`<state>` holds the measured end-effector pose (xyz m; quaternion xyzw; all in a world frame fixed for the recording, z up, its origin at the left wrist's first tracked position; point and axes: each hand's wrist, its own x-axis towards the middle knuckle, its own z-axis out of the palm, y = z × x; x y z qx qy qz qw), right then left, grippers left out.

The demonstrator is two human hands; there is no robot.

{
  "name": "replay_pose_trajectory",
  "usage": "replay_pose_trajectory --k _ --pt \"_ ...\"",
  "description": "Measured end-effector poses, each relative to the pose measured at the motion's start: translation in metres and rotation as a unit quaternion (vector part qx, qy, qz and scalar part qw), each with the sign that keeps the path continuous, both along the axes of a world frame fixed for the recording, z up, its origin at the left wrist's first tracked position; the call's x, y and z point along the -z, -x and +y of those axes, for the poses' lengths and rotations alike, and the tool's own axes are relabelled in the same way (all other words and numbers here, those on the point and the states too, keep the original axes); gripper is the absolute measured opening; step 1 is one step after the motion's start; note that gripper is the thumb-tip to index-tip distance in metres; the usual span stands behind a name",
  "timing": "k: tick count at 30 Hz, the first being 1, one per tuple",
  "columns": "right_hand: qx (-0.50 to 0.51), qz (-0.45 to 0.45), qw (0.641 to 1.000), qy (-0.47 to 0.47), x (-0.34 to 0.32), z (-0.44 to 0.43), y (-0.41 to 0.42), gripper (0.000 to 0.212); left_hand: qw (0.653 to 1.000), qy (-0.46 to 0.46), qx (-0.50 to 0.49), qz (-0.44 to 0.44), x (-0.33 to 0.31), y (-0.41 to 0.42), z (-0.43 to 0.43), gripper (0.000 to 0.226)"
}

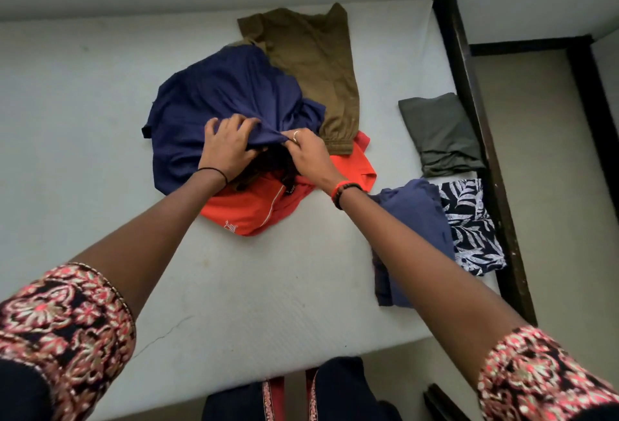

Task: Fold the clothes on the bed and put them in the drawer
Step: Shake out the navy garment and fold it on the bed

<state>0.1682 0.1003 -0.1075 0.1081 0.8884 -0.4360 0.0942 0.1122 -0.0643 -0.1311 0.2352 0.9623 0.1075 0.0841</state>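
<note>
At frame centre, my left hand [227, 149] and right hand [310, 152] each gripped a bunched fold of the soft navy-blue cloth garment [214, 92], heaped on the white mattress [83, 119] over an orange-red jersey [248, 212]. Light and limp, it would likely sag; hems or shoulder seams seemed the best holds.

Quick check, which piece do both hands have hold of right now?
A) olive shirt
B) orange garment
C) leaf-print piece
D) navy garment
D: the left hand and right hand both grip a bunched fold of the navy garment on top of the pile, while the olive shirt and orange garment lie untouched beside and under it.
</note>
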Motion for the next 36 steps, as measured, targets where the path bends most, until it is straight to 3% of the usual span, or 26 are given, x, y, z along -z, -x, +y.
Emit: replay_pose_trajectory --k 6,10,17,21,23,29,33,36 --pt "0.049 0.032 0.981 0.184 -0.109 0.035 -0.013 0.021 0.999 0.021 -0.038 0.006 -0.065 0.011 0.010 0.034" --pt "0.103 0.092 0.965 0.221 -0.195 0.065 -0.007 0.020 0.996 0.012 -0.085 0.026 -0.121 0.020 0.007 0.033" --pt "0.143 0.177 0.959 0.171 -0.343 0.110 -0.004 0.025 0.986 -0.065 -0.142 0.061 -0.244 0.038 0.017 0.034" --pt "0.144 0.210 0.963 0.094 -0.426 0.140 -0.011 0.015 0.959 -0.245 -0.139 0.020 -0.338 0.042 0.032 0.032" --pt "0.161 0.218 0.961 0.060 -0.465 0.158 -0.014 0.020 0.942 -0.309 -0.131 0.011 -0.385 0.043 0.037 0.028" --pt "0.158 0.217 0.956 0.117 -0.565 0.174 -0.035 0.022 0.936 -0.339 -0.094 0.018 -0.494 0.041 0.047 0.034" --pt "0.153 0.147 0.945 0.251 -0.618 0.164 -0.036 0.022 0.943 -0.330 -0.049 -0.007 -0.543 0.040 0.043 0.014" --pt "0.146 0.106 0.948 0.263 -0.637 0.147 -0.027 0.015 0.939 -0.345 0.004 -0.008 -0.572 0.027 0.052 0.004"
